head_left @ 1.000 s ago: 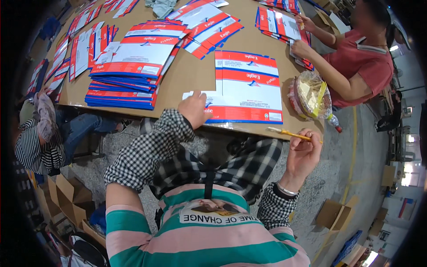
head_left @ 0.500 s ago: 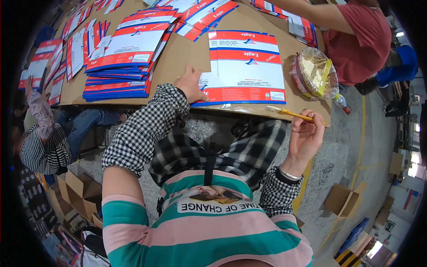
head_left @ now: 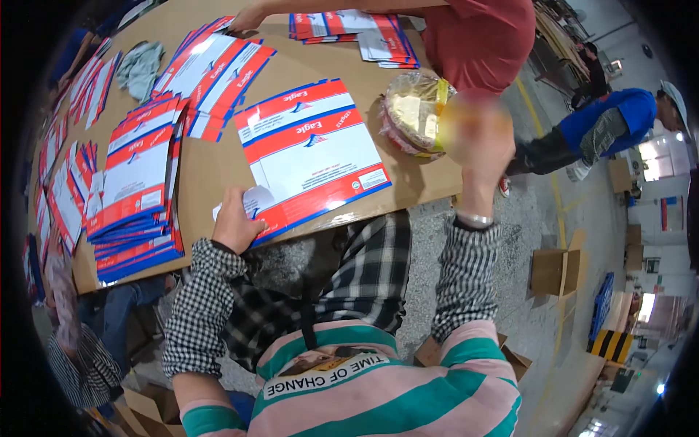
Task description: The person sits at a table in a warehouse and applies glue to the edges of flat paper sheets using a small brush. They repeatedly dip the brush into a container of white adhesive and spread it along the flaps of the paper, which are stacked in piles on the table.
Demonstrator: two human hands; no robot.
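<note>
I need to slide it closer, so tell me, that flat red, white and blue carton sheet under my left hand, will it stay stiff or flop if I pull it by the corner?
The carton sheet lies flat and thin, so it probably bends somewhat. Its crease lines suggest it may fold. It looks glossy, so it likely slides easily on the table under the left hand.

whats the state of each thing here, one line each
left hand: flat on the near corner of the flat carton sheet
right hand: raised, blurred, grip unclear
flat carton sheet: unfolded, lying at the table edge
sheet stack: piled, fanned at the edges
clear bag: lying on the table
</note>
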